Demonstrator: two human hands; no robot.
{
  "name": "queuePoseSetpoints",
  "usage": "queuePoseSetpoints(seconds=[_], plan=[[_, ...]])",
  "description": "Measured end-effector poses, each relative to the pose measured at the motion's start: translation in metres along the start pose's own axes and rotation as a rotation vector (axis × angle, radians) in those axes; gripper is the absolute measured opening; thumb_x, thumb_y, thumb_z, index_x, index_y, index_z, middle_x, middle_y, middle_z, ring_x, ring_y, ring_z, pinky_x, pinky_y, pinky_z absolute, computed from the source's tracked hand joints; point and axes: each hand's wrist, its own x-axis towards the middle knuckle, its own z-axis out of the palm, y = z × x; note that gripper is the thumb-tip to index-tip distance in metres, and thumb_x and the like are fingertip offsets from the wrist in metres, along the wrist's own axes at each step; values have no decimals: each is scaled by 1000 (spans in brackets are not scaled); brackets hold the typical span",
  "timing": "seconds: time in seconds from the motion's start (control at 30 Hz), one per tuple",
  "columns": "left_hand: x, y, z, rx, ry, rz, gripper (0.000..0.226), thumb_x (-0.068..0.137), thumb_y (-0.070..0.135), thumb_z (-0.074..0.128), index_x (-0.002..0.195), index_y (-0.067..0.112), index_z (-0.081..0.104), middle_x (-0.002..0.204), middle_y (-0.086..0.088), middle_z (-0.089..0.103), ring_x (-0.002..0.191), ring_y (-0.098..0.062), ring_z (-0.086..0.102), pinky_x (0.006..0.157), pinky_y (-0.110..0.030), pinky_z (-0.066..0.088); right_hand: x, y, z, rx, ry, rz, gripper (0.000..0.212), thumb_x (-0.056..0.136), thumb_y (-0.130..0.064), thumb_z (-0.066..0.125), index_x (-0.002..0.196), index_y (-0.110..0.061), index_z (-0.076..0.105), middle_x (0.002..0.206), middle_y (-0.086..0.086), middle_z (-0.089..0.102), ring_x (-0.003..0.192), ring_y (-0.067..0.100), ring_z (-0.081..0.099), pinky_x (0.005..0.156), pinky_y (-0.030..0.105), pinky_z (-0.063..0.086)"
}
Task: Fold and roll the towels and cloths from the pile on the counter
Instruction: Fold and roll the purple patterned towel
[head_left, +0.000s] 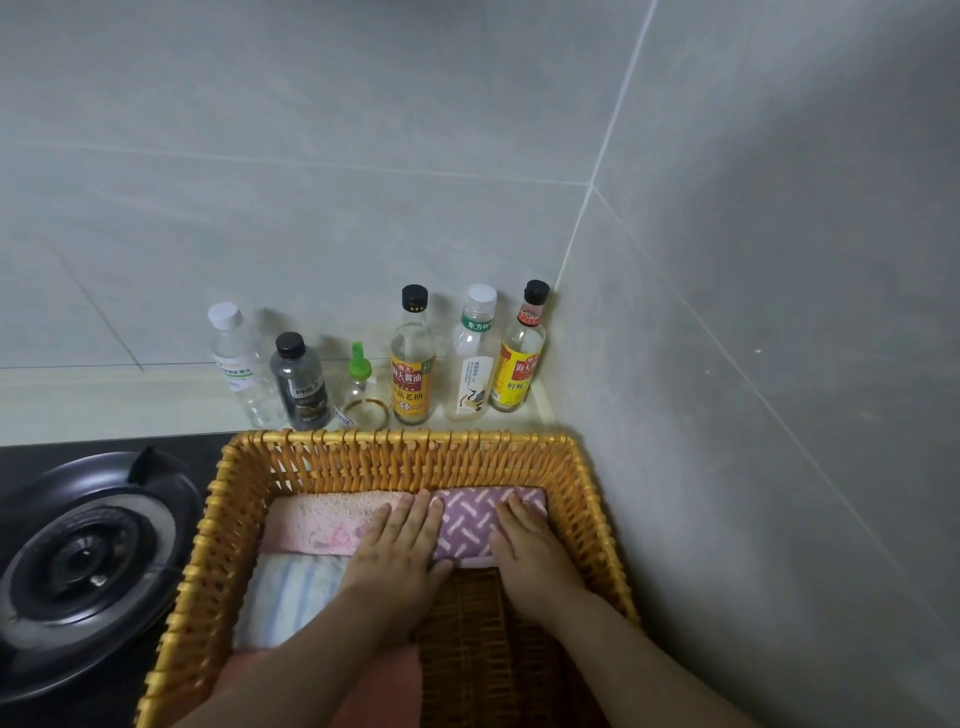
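Purple cloth (470, 525) in basket (405, 442) lies under left hand (400, 545) and right hand (524, 543).

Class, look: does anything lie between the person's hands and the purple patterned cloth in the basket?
Nothing visible: left hand and right hand rest directly on the purple cloth inside the basket.

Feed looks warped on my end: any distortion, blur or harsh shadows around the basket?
Head view: wide-angle bowing bends the basket rim and wall tile lines; light is soft and even, with faint shadows behind the bottles; left hand, right hand and purple cloth look sharp.
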Motion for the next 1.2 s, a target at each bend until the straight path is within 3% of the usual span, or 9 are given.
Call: queuePoseSetpoints(seconds=[0.03,0.13,0.33,0.43,0.67,0.83,0.9,1.0,1.2], plan=[[-1,1,-2,-56,41,-55,76,97,60,3,151,10,23,157,-13,24,145,-25,18,116,-36,1,0,-2,0,110,124,58,54,104,-40,19,152,-15,29,163,-3,11,149,14,5,122,31,3],[-4,2,-3,-206,147,-224,83,87,64,-16,149,9,-14,156,-10,-19,147,-22,-15,119,-32,-13,4,-9,1,131,389,149,56,101,-46,25,149,-19,35,159,-3,25,147,17,18,121,32,15],[4,8,-4,-170,124,-338,94,72,61,-33,145,3,-20,154,-16,-25,147,-28,-17,118,-40,-14,18,-11,22,48,263,211,65,103,-43,24,156,-13,2,164,2,-6,150,18,-4,120,32,1],[6,8,1,-132,97,-327,92,70,57,-35,142,1,-23,148,-18,-29,147,-32,-17,116,-42,-13,19,-5,28,54,231,199,65,103,-42,22,156,-13,-2,164,2,-10,150,17,-9,122,33,-1],[9,7,6,-84,33,-339,97,66,57,-44,142,1,-21,157,-24,-16,147,-36,-15,116,-44,-13,18,-5,29,9,197,185,64,103,-42,19,155,-13,-5,163,2,-13,149,17,-14,118,31,-9],[1,2,-12,-204,-4,-314,101,72,67,-23,152,8,-11,161,-14,-12,148,-26,-15,118,-38,-11,14,-5,14,64,136,177,64,103,-44,20,156,-13,1,164,1,-8,150,17,-9,121,34,-3],[-8,-5,-24,-315,13,-265,92,82,72,-2,155,16,0,163,-7,-4,150,-20,-9,120,-34,-6,10,-8,3,90,148,155,60,103,-44,24,155,-18,14,164,0,2,150,18,-2,122,36,3],[-29,-19,-44,-414,43,-177,74,96,58,33,155,21,9,163,-4,3,150,-17,-1,119,-30,1,-3,-18,-8,120,184,97,51,102,-44,31,149,-27,33,163,-3,9,150,19,1,123,37,6],[-86,-59,-76,-613,238,-196,61,98,47,42,150,17,32,159,1,18,148,-17,13,121,-33,16,-36,-46,-13,329,303,71,42,100,-40,41,136,-22,53,152,-7,31,144,18,26,118,40,27]])
